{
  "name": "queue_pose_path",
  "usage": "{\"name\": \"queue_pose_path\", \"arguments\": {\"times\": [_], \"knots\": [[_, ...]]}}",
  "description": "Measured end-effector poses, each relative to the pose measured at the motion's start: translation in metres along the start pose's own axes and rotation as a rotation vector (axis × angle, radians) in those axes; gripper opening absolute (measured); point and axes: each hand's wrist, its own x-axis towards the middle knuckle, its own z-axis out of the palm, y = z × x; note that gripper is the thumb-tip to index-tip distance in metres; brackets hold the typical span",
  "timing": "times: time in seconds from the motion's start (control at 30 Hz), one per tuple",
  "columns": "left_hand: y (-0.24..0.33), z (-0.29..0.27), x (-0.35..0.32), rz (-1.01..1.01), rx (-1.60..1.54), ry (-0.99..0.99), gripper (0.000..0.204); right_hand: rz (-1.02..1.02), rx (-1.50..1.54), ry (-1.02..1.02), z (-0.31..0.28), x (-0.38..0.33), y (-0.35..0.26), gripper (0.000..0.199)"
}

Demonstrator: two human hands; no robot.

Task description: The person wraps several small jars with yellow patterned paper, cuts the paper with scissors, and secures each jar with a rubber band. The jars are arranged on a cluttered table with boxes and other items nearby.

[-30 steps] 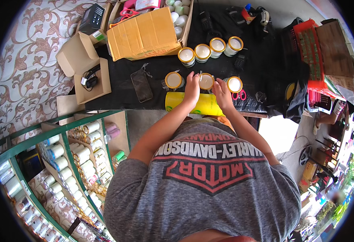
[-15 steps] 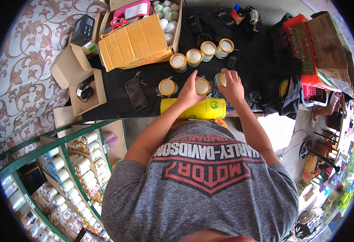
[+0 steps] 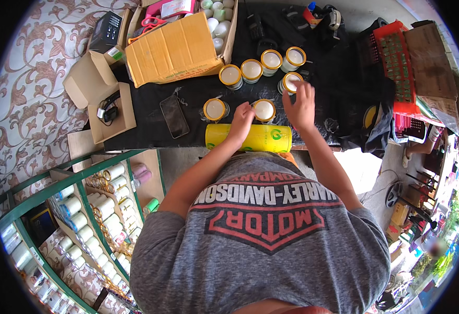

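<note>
On the black-covered table, jar candles with gold rims and white wax stand in two groups. My left hand (image 3: 241, 123) is beside the near middle candle (image 3: 264, 110), its fingers curled together; whatever may be inside them is hidden. At the near side of the right-hand candle (image 3: 291, 79), my right hand (image 3: 301, 106) is open, fingers extended close to the rim. Another candle (image 3: 215, 109) stands left of my left hand. Behind them is a row of several candles (image 3: 251, 70). A yellow roll (image 3: 224, 135) lies along the table's front edge, under my left wrist.
A dark phone (image 3: 174, 116) lies left of the candles, next to an opened small carton (image 3: 127, 112). Behind is a large carton (image 3: 172, 55) with several white candles and red-handled scissors (image 3: 152, 21). A red-edged crate (image 3: 394, 68) stands far right; shelves of spools (image 3: 104, 206) are lower left.
The right-hand candle has moved farther back, and my right hand has loosened from it. My left hand has drawn off the middle candle, toward me, with its fingers now curled.
</note>
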Motion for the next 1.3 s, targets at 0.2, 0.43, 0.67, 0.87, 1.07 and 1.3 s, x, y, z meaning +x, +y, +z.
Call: {"name": "queue_pose_path", "arguments": {"times": [0.2,0.43,0.67,0.87,1.07,1.3], "knots": [[0.021,0.023,-0.008,-0.236,-0.226,0.167,0.035,0.66,0.541,-0.241,0.058,-0.062,0.007,0.025],[0.028,0.05,0.006,0.007,0.026,0.446,0.038,0.923,0.704,-0.209,0.069,-0.041,-0.009,0.035],[0.017,0.066,0.023,0.236,0.14,0.636,0.026,0.846,0.571,-0.008,0.075,-0.031,-0.026,0.026],[0.012,0.06,0.021,0.697,0.576,0.795,0.022,0.547,0.388,0.144,0.065,-0.038,-0.037,0.019],[0.024,0.057,0.007,0.669,0.349,0.513,0.016,0.443,0.472,0.135,0.051,-0.045,-0.041,0.009],[0.034,0.062,-0.004,0.795,0.423,0.464,0.016,0.621,0.808,0.106,0.047,-0.041,-0.043,0.013]]}}
